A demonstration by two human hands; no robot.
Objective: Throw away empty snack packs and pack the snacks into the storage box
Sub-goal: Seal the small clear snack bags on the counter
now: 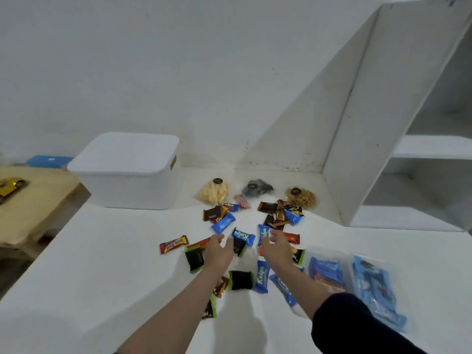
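left hand: fingers loosely spread, grip on nothing, just left of blue Kalpa pack
right hand: fingers relaxed, nothing held, just right of that pack
storage box: lid on, far left of Kalpa pack on table
snacks: scattered all around Kalpa pack

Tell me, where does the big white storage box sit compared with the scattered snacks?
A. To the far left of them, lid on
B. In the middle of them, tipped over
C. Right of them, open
A: the white storage box stands upright at the far left of the table, its lid closed, apart from the snacks.
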